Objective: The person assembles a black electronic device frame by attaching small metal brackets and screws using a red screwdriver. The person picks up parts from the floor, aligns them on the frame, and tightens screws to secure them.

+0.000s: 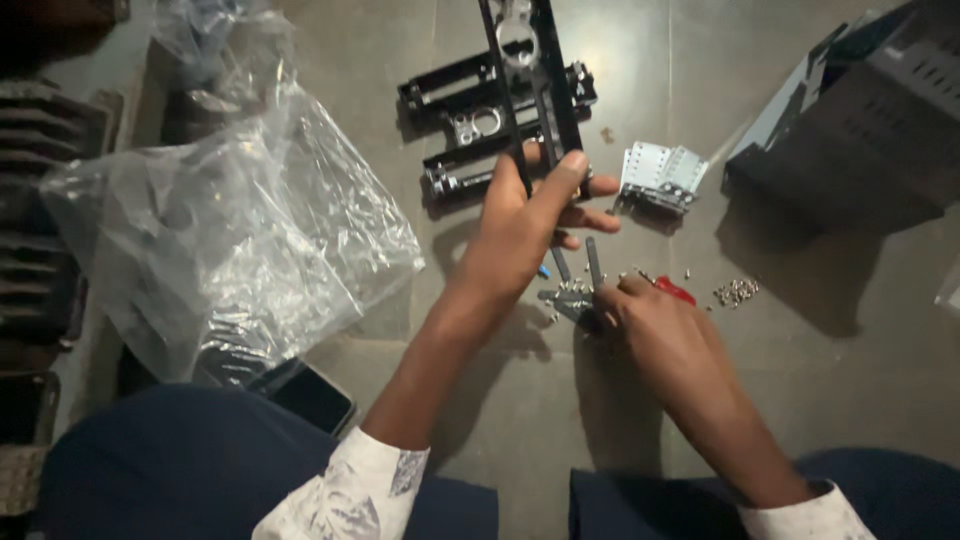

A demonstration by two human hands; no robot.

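Grey tiled floor [640,60], dimly lit, serving as work surface. Left hand [525,215] raised above floor, closed around lower end of black bracket [530,70]; thumb laid along one rail, fingers wrapped behind; bracket extending up and away from palm, out of frame at top. Right hand [655,325] lowered to floor, fingertips resting among loose screws [575,298] and short dark bolts; grip on any single piece hidden, so closure not determinable. Second black bracket [470,125] lying flat on floor, directly behind held one. White perforated plate [660,172] just right of left hand. Small heap of nuts [736,291] right of right hand, red part [676,290] between. Clear plastic bag [230,230] at left, crumpled, opened, with dark phone [310,395] at lower edge. Grey box [860,110] at upper right. Progress judged early: parts unpacked and spread out, one bracket in hand, fasteners mostly loose, plate and second bracket unattached.
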